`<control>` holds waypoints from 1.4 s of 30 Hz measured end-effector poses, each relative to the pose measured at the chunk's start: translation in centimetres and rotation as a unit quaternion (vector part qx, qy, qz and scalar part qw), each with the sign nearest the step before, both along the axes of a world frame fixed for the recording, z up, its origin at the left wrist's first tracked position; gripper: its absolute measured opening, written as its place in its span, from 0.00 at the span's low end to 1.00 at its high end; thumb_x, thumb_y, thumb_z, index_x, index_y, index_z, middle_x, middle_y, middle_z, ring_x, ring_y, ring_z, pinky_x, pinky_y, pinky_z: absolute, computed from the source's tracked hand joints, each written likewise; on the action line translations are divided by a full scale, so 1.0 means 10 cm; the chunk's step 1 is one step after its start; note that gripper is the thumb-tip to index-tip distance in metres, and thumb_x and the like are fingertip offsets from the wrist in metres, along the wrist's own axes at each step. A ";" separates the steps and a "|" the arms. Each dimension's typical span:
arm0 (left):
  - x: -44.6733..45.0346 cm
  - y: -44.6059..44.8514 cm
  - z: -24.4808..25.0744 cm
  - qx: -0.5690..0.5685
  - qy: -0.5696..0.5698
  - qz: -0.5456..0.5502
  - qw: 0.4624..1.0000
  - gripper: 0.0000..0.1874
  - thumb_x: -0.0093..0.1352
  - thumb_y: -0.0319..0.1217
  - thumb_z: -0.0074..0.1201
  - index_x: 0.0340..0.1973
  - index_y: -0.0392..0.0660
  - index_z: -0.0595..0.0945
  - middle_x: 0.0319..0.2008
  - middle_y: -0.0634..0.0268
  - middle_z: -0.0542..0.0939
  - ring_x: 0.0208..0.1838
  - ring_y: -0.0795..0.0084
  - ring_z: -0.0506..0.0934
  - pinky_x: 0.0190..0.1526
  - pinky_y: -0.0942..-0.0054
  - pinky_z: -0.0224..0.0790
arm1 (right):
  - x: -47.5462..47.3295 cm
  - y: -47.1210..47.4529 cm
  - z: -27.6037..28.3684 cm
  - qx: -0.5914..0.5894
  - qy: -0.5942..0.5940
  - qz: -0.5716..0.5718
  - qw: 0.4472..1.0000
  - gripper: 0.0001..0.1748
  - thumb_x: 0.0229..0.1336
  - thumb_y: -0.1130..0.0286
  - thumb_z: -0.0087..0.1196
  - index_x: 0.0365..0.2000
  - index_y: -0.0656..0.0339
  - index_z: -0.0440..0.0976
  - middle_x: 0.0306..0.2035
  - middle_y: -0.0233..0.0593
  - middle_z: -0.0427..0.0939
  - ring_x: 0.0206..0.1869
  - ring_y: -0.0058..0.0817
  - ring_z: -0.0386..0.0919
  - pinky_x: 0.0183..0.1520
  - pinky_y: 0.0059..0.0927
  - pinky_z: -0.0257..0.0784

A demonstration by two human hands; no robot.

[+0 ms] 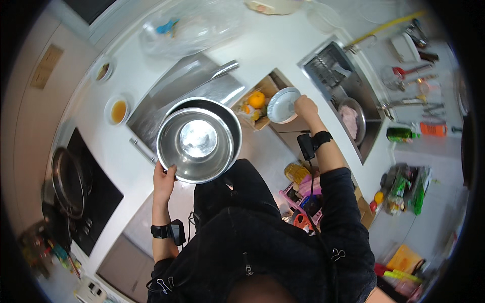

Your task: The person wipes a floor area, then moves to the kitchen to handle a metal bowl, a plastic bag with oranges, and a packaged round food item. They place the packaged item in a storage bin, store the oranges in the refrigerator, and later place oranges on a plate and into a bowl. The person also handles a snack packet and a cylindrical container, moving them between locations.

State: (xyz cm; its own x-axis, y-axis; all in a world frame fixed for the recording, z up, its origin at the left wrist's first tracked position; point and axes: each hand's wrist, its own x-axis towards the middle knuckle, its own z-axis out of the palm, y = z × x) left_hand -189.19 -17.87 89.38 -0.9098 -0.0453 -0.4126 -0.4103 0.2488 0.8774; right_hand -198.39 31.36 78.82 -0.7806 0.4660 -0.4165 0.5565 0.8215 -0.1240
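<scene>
My left hand [165, 180] grips the near rim of a shiny stainless-steel bowl [195, 166]. Behind it, partly hidden, sits a second steel bowl [235, 127], its rim showing at the back and right. The inside of the front bowl holds nothing. Over on the right, my right hand [306, 107] has its fingers closed on the edge of a shallow pale dish [282, 106] with a ridged rim. That dish is beside an open cardboard box [267, 85] with oranges [256, 99] in it. A cleaver [219, 85] lies on a steel board [170, 81] beyond the bowls.
At right is a sink [369, 144] with a metal basin [360, 117] holding pale pink meat. Two small bowls, one of amber liquid [118, 111], stand on the left counter. A pan [70, 181] rests on the black cooktop [102, 197]. Plastic bags [197, 28] lie at the back.
</scene>
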 end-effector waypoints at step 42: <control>2.94 1.37 -0.38 -0.013 0.033 0.481 0.876 0.17 0.68 0.29 0.48 0.52 0.36 0.70 0.40 0.62 0.77 0.34 0.77 0.78 0.32 0.78 0.76 | 0.58 -0.24 -0.26 -0.366 0.320 0.322 0.812 0.07 0.61 0.70 0.50 0.40 0.58 0.69 0.21 0.42 0.74 0.24 0.39 0.76 0.28 0.37 0.69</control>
State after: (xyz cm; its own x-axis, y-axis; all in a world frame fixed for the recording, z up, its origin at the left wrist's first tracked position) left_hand -159.75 -4.20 85.60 -0.4674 -0.8125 -0.3485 -0.3906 -0.1639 0.9059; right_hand -192.64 28.93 76.19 -0.9305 -0.3142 0.1884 -0.3293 0.4923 -0.8057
